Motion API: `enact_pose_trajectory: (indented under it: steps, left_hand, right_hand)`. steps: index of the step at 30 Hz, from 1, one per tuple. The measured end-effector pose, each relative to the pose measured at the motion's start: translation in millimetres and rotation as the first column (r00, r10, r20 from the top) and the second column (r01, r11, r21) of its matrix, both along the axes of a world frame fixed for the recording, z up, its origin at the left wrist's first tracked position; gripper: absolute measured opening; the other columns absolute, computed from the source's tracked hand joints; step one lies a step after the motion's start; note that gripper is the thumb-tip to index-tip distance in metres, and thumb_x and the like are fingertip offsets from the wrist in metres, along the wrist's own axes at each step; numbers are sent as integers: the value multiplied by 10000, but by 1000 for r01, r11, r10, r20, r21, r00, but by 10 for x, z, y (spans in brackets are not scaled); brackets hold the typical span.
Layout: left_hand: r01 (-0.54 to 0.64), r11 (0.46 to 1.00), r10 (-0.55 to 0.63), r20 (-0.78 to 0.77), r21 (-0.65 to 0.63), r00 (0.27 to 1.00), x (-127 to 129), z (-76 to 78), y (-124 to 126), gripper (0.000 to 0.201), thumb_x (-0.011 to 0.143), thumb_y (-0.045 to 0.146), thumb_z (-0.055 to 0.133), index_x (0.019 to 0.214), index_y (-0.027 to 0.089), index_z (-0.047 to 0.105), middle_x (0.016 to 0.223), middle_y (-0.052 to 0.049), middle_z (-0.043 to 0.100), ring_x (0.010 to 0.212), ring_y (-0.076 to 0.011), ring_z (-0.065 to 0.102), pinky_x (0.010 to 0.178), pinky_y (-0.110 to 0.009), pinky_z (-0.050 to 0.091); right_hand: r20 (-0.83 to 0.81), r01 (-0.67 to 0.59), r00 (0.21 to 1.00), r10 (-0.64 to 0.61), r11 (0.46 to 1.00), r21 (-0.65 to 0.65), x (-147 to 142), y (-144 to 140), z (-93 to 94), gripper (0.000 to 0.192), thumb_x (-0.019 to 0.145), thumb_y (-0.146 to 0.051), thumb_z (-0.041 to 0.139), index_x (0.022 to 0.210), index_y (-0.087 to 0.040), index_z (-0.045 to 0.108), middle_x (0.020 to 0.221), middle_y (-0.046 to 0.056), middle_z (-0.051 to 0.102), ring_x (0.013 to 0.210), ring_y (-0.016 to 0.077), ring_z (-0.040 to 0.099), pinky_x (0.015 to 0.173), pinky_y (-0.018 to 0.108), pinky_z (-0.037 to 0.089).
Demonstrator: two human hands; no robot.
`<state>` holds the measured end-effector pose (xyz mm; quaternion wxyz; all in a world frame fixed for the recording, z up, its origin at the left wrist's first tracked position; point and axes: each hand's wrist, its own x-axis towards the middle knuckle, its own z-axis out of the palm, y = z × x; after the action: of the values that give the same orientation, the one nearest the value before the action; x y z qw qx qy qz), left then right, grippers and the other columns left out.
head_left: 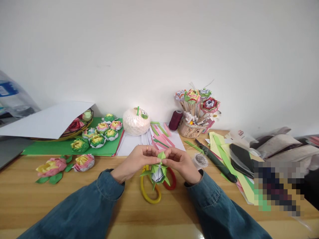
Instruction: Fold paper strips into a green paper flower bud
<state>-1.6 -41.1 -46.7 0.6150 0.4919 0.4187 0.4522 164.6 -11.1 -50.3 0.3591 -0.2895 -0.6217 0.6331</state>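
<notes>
Pinching a green paper flower [158, 170] – left hand [136, 162], right hand [181, 163], scissors [152, 191] beneath

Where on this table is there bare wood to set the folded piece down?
Bare wood lies between the pink paper flower and the left hand, and along the near table edge. The green sheet and paper strips are crowded.

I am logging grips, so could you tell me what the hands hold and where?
Both hands, left hand and right hand, pinch the green paper flower at its top petals.
</notes>
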Motion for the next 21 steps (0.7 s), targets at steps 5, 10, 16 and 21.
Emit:
enact_pose_trajectory:
  steps: [5,10,16,21]
  left_hand:
    - [-20,1000,20,12,3,1000,17,49,-6,181,581,228,697,670,124,579,630,8,554,583,-87,490,556,-213,375]
    - [-33,999,33,-3,21,999,21,66,-3,173,584,202,696,673,121,572,618,17,556,571,-79,495,556,-207,379]
    - [-28,997,32,-64,65,997,8,13,6,144,608,193,674,651,122,557,586,29,542,546,-71,478,535,-201,365]
    - [-92,984,119,-179,152,977,32,-42,15,92,632,188,639,647,126,573,599,10,567,562,-93,498,553,-223,392]
  right_hand:
    - [-4,52,999,-52,999,3,-1,-3,-6,228,593,-294,737,690,-160,579,640,-29,578,578,84,535,586,227,455]
    - [15,78,997,-78,997,24,0,-4,-25,215,599,-283,729,699,-157,587,660,-21,601,586,86,553,592,228,465]
    - [60,86,994,-95,987,140,-3,-16,-49,160,650,-251,683,650,-158,554,620,-24,578,558,82,531,553,215,445]
    - [177,181,950,-256,918,354,-7,-28,-98,122,700,-241,626,639,-158,560,612,0,588,568,107,531,552,239,436]
